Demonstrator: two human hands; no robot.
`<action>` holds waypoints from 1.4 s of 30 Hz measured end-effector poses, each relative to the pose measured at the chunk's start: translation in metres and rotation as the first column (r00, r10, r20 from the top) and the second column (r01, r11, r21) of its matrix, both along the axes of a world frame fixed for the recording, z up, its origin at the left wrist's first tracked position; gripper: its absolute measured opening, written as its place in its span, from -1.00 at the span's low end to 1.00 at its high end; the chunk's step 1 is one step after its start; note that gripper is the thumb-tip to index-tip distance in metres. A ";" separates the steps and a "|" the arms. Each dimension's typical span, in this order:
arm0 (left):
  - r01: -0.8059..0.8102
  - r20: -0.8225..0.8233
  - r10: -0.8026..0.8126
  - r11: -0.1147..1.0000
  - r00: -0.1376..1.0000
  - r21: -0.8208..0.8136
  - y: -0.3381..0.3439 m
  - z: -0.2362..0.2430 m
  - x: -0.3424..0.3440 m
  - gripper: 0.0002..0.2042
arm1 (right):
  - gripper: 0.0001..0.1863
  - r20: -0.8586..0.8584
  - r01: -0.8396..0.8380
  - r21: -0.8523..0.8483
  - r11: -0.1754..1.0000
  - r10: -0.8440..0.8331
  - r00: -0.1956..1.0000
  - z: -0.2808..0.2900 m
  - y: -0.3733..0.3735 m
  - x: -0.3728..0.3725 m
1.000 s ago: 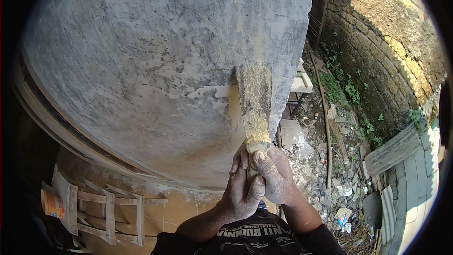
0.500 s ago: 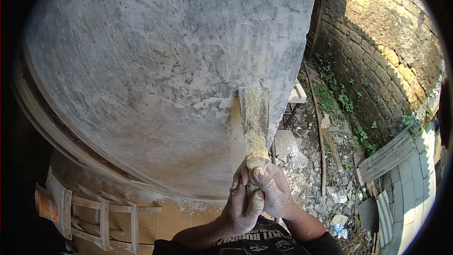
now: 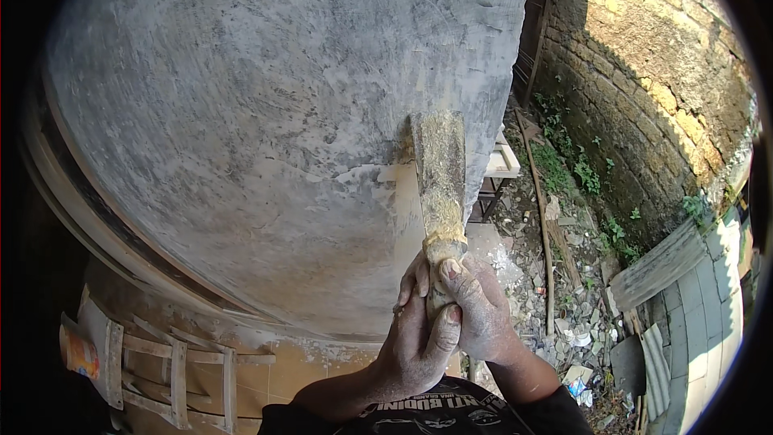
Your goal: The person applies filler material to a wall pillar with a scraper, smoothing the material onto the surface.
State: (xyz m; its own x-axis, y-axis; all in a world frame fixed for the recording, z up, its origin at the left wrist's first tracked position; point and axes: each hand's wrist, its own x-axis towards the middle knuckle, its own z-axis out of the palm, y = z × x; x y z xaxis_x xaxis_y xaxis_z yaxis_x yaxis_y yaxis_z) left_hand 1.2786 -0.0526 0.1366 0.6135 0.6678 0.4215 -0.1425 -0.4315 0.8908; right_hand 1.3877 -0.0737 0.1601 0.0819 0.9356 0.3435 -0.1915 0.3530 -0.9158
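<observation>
Both my hands, dusty with pale powder, are wrapped round the handle of a scraper (image 3: 442,165). Its long metal blade is crusted with yellowish-grey residue, and the far edge meets a grey, patchy plastered wall (image 3: 266,97) near the wall's right-hand edge. My left hand (image 3: 415,330) closes round the handle from the left and below. My right hand (image 3: 481,306) grips it from the right, thumb laid along the top. Most of the handle is hidden by my fingers. A lighter, scraped strip (image 3: 407,209) shows beside the blade.
At lower left, a wooden ladder-like frame (image 3: 173,379) and an orange-labelled bucket (image 3: 79,350) rest on the tan floor. A white-topped stand (image 3: 503,163) is behind the wall edge. Rubble (image 3: 576,330), poles and corrugated sheets lie along a stone wall (image 3: 636,89) at right.
My hands and the scraper have moved upward along the wall, the blade's far edge now higher. The grip on the handle stays the same.
</observation>
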 end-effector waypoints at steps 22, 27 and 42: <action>-0.027 0.122 0.020 0.998 0.992 0.054 -0.003 0.010 0.002 -0.48 | -0.70 0.021 0.078 -0.015 0.997 -0.078 0.997 -0.001 -0.001 -0.004; -0.022 0.123 -0.002 0.980 0.992 0.197 0.008 0.019 0.006 -0.47 | -0.67 0.059 0.063 0.061 0.996 -0.067 0.996 0.022 0.004 0.001; -0.032 0.050 0.029 0.997 0.998 0.063 -0.003 -0.002 0.012 -0.46 | -0.73 0.367 0.263 -0.040 0.964 -0.231 0.901 -0.013 -0.008 0.010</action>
